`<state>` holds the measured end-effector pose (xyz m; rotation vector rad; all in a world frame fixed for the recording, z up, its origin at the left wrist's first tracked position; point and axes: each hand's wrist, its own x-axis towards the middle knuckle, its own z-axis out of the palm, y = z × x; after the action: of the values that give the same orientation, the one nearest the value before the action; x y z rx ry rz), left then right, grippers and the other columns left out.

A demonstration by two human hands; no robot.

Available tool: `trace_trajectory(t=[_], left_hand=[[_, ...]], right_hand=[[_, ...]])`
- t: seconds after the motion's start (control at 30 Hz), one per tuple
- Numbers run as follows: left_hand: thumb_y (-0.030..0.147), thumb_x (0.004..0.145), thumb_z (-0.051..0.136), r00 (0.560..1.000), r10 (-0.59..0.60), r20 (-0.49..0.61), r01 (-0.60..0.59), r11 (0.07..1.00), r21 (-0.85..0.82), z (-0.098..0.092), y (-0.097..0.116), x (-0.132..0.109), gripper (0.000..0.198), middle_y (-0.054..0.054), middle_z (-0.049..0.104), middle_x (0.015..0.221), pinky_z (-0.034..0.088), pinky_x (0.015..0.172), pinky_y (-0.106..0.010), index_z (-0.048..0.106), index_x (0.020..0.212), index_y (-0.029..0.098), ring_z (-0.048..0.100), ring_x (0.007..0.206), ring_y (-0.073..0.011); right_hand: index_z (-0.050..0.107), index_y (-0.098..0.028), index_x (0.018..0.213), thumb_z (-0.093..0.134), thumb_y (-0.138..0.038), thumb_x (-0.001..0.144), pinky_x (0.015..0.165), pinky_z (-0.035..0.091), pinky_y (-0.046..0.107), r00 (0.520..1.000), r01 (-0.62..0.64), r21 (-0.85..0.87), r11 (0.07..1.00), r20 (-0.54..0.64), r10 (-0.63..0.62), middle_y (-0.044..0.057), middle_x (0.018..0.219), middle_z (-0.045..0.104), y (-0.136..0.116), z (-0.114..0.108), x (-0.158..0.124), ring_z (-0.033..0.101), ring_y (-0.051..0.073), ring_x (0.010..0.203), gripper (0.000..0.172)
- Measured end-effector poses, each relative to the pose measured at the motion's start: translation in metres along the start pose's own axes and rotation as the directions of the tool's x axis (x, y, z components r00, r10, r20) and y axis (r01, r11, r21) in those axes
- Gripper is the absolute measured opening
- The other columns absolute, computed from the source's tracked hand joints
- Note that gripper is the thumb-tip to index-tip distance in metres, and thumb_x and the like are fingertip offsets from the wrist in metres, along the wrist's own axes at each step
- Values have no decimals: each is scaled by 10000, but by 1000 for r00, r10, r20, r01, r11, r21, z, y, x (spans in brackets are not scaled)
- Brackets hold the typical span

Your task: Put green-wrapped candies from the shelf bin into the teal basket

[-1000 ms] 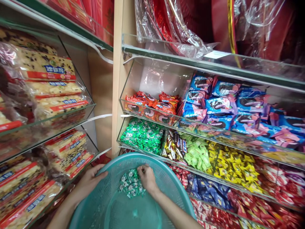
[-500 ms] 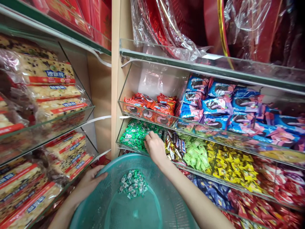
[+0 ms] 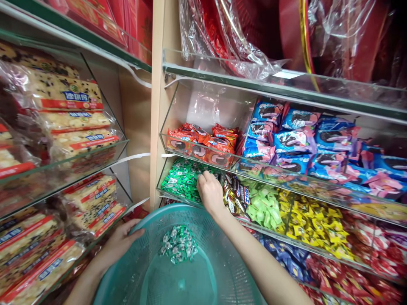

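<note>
My left hand (image 3: 125, 239) grips the rim of a green plastic basket (image 3: 229, 258) at its left side, thumb over the edge. A small heap of green-wrapped candies (image 3: 179, 244) lies on the basket's bottom, toward the far side. Beyond the rim, my right hand (image 3: 210, 190) reaches into a clear shelf bin with green-wrapped candies (image 3: 181, 180). Its fingers are curled down at the right part of that pile, and the fingertips are hidden, so what they hold does not show.
Right of the hand are brown-wrapped chocolates (image 3: 235, 192), light green candies (image 3: 263, 205) and yellow candies (image 3: 313, 224). Above sit red cookie packs (image 3: 203, 144) and blue cookie packs (image 3: 294, 140) behind a glass edge. Packaged pastries (image 3: 76, 97) fill the left shelves; a wooden post (image 3: 157, 106) divides the two sides.
My right hand has shifted slightly right and deeper over the green candies, fingers more curled. The view has turned a little left. My left hand stays on the basket rim.
</note>
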<state>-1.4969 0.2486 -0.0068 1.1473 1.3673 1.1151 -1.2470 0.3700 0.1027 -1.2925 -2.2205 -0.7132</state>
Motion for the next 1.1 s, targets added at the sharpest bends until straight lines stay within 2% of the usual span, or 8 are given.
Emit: trace_trajectory(t=[0.17,0.23,0.3,0.43,0.57,0.67,0.87,1.1], left_hand=[[495,732,668,999,13,29,-13,1000,7,0,0,1,465,-72,652,930,491,744,-328,557,993,126,599,848,-259],[492,730,670,999,8,38,-8,1000,4,0,0,1,480,-78,650,942,491,743,-337,549,1014,124,603,839,-261],[491,727,672,999,4,36,-4,1000,3,1,0,0,483,-80,649,943,488,748,-341,550,1014,122,604,842,-263],[487,720,678,1000,13,24,-13,1000,-3,1,1,-1,467,-87,646,981,479,778,-339,563,990,124,598,877,-266],[490,737,664,999,-8,44,9,1000,-14,1,3,-2,497,-106,650,1000,486,764,-347,539,1046,121,600,889,-275],[485,747,655,998,-28,60,30,999,-31,1,4,-2,522,-126,648,1018,491,759,-360,512,1084,113,597,903,-284],[487,744,658,998,-22,66,24,999,-37,2,5,-2,531,-137,644,1038,494,769,-368,511,1085,107,579,969,-303],[472,752,662,998,-19,53,22,999,-45,1,2,-3,493,-111,651,1033,506,744,-360,534,1075,122,624,841,-268]], right_hand=[[532,-185,776,400,-206,934,645,304,297,938,286,215,934,-261,-227,19,757,533,-19,-7,-37,435,149,711,207],[532,-188,791,422,-199,928,621,273,302,897,419,250,873,-262,-356,2,743,539,-28,2,-61,427,140,686,177],[522,-190,759,427,-189,924,609,257,301,891,452,274,849,-175,-418,-9,716,534,-32,18,-84,427,135,669,190],[505,-190,721,456,-169,892,641,282,286,948,217,332,918,152,-279,-4,748,554,-20,48,-120,472,137,705,179],[521,-189,745,479,-118,830,688,315,273,924,-4,373,928,357,-140,8,814,584,-5,60,-142,525,143,773,118],[532,-188,746,489,-102,799,706,328,269,909,-54,365,929,403,-106,16,823,602,-4,68,-153,542,146,791,110],[562,-189,765,492,-94,784,715,332,278,894,-2,303,953,428,-134,35,844,635,-12,86,-163,557,159,802,119],[572,-196,799,496,-83,788,762,355,277,849,-30,292,956,513,-130,39,900,649,-21,78,-164,578,163,848,137]])
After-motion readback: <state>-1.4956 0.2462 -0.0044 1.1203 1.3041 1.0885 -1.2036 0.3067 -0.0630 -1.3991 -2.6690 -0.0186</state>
